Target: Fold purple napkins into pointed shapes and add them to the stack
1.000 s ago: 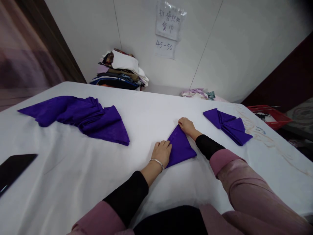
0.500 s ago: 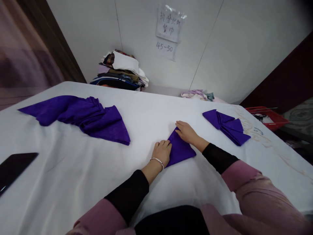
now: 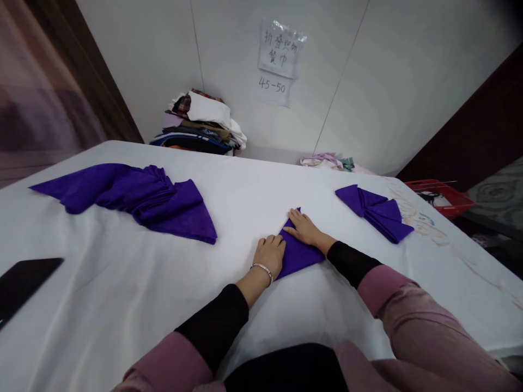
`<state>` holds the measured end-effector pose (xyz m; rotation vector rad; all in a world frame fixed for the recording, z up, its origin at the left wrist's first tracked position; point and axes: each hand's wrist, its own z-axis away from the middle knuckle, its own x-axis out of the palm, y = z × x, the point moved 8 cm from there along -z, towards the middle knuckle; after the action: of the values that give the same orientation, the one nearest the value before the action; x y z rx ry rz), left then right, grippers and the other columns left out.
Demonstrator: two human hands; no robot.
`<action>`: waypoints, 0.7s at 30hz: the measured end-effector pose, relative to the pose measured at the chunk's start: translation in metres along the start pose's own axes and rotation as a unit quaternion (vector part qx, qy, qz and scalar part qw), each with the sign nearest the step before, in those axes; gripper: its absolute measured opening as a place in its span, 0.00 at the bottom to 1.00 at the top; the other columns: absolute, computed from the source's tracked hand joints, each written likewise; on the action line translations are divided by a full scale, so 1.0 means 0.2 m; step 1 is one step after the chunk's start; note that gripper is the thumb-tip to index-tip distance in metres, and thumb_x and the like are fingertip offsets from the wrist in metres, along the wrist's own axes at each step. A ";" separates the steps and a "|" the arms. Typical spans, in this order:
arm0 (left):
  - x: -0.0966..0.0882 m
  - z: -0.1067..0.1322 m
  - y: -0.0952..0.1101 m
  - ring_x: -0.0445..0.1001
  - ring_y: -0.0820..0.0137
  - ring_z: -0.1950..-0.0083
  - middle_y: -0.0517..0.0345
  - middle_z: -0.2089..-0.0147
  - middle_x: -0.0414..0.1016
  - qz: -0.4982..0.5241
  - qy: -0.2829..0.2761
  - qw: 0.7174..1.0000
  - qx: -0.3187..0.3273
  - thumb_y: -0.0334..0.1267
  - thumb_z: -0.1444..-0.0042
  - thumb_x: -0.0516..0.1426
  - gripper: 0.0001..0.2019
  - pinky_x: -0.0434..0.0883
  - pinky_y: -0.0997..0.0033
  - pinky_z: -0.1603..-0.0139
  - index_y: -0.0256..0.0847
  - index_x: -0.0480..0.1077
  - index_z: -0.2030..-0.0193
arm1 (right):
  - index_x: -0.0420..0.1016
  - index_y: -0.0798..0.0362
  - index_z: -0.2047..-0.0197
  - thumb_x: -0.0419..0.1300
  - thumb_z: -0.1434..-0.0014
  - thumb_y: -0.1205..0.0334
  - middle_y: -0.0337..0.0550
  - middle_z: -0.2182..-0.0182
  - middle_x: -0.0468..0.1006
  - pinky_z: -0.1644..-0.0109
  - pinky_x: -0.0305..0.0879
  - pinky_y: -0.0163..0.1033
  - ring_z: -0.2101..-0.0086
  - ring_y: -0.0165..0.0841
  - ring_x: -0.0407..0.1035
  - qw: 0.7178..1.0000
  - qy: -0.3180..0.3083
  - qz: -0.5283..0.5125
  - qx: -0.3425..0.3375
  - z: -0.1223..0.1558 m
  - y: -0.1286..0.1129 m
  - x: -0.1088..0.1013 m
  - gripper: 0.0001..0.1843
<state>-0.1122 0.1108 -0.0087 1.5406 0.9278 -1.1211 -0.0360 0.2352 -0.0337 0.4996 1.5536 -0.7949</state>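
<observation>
A purple cloth napkin (image 3: 297,259), folded into a triangle, lies on the white tablecloth in front of me. My left hand (image 3: 269,255), with a silver bracelet at the wrist, grips its left edge with bent fingers; the thumb is hidden. Across the upper part of the same napkin lies my right hand (image 3: 303,227), flat and open, its fingers pointing to the top corner. On the right rests a second purple napkin (image 3: 378,212), folded in a fan shape. Several more purple napkins (image 3: 134,198) lie bunched and overlapping at the left.
A dark flat device (image 3: 26,283) lies at the table's left edge. Behind the table are a stack of folded clothes (image 3: 200,125) and some pale cloths (image 3: 327,161). A red basket (image 3: 457,201) stands beyond the right edge. Handwritten signs (image 3: 278,60) hang on the wall.
My right hand has moved from the napkin's upper right edge down and left, and now lies flat over it, uncovering the top corner. My left hand stays in place.
</observation>
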 end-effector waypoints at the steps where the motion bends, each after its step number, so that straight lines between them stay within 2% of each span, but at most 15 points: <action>1: 0.00 0.00 0.00 0.61 0.60 0.45 0.49 0.44 0.67 -0.001 0.002 1.000 0.002 0.26 0.42 0.44 0.19 0.60 0.56 0.48 0.41 0.67 0.48 | 0.50 0.58 0.34 0.41 0.38 0.38 0.59 0.34 0.48 0.36 0.42 0.55 0.35 0.47 0.40 1.000 -0.003 0.007 0.008 -0.01 0.01 0.00 0.39; 9: 0.01 0.00 -0.01 0.61 0.61 0.44 0.49 0.44 0.67 0.004 0.005 1.000 0.001 0.26 0.42 0.45 0.20 0.60 0.56 0.47 0.42 0.66 0.46 | 0.48 0.57 0.33 0.39 0.38 0.38 0.54 0.33 0.45 0.35 0.37 0.55 0.34 0.44 0.36 1.000 -0.004 0.011 0.028 -0.01 0.02 0.02 0.40; 13: 0.02 0.02 -0.01 0.58 0.60 0.39 0.50 0.38 0.62 -0.001 0.016 1.000 -0.002 0.28 0.41 0.45 0.20 0.57 0.53 0.41 0.42 0.65 0.44 | 0.48 0.55 0.33 0.39 0.38 0.38 0.53 0.33 0.45 0.35 0.36 0.54 0.34 0.43 0.36 0.999 0.001 0.005 0.032 -0.01 0.02 0.02 0.39; 18: 0.04 0.10 -0.04 0.50 0.58 0.32 0.49 0.31 0.52 -0.001 -0.010 0.999 -0.041 0.39 0.38 0.45 0.22 0.48 0.48 0.35 0.40 0.58 0.38 | 0.49 0.54 0.33 0.39 0.38 0.38 0.52 0.33 0.45 0.35 0.36 0.54 0.34 0.43 0.36 1.000 0.001 0.002 0.031 -0.01 0.02 0.01 0.38; 21: 0.04 0.18 -0.06 0.46 0.58 0.30 0.49 0.30 0.50 -0.002 -0.020 0.999 -0.050 0.45 0.38 0.45 0.25 0.44 0.47 0.33 0.39 0.55 0.36 | 0.49 0.56 0.33 0.38 0.38 0.38 0.53 0.33 0.45 0.35 0.36 0.54 0.34 0.43 0.36 1.000 0.002 0.004 0.031 -0.01 0.01 0.01 0.39</action>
<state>-0.1285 0.0787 -0.0238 1.4304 0.9464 -1.0885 -0.0350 0.2379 -0.0359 0.5519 1.5334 -0.8389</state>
